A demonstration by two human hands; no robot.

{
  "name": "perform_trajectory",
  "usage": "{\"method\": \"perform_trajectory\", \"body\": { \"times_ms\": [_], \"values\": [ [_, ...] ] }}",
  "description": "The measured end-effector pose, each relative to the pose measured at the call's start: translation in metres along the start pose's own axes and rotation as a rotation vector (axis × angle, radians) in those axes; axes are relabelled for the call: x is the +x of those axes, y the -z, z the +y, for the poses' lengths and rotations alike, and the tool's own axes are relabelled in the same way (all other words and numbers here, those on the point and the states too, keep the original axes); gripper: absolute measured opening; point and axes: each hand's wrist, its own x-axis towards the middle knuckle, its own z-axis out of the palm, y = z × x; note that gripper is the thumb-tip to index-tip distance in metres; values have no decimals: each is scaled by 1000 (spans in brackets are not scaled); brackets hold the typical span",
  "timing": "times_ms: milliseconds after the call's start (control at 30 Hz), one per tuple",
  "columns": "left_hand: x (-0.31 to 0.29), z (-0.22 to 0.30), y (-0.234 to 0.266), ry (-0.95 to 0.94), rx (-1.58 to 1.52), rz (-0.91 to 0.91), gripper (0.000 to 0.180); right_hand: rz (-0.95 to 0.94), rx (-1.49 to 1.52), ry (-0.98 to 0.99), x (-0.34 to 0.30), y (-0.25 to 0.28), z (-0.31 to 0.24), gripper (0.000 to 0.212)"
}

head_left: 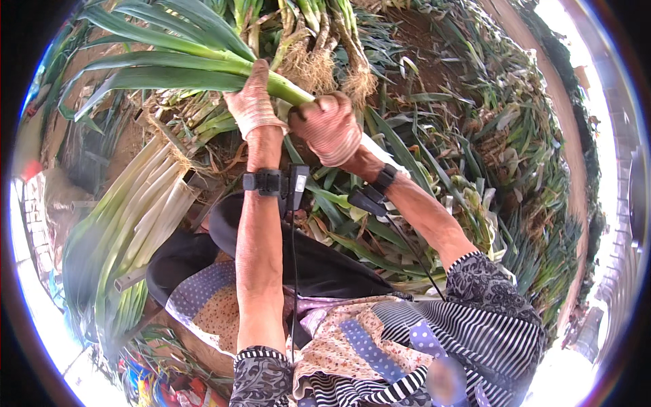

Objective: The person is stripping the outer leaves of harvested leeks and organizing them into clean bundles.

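A large leek [215, 62] is held up in front of me, its green leaves fanning to the upper left and its pale stalk slanting down to the right. My left hand [252, 107], in a pinkish work glove, grips it where the leaves meet the stalk. Just to the right, my right hand [328, 130], gloved the same way, is closed around the lower stalk. White stalk shows again beyond that wrist, and the leek's root end cannot be made out. Both wrists wear black straps with small devices.
Several leeks with brown roots [308, 64] lie at the top. To my left, a bundle of cleaned leeks [146, 203] rests by a metal frame [132, 278]. Stripped leaves [508, 129] pile up on the right, beside a pale strip [573, 149]. Cables hang from both wrists.
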Motion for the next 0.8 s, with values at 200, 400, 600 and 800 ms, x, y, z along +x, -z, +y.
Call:
{"method": "perform_trajectory", "body": {
  "times_ms": [200, 400, 600, 800],
  "values": [
    [-2, 12, 5, -6, -27, -29, 47, -503, 466, -299, -53, -14, -42, 13],
    [-4, 24, -1, 104, -90, 1, 44, -779, 420, -194, -189, -16, -35, 5],
    [2, 33, 10, 120, 6, -45, 54, -840, 386, -358, -296, 44, -36, 7],
    [-13, 17, 18, 350, -298, -412, 67, -800, 369, -539, -352, 84, -12, 20]
  ]
}}
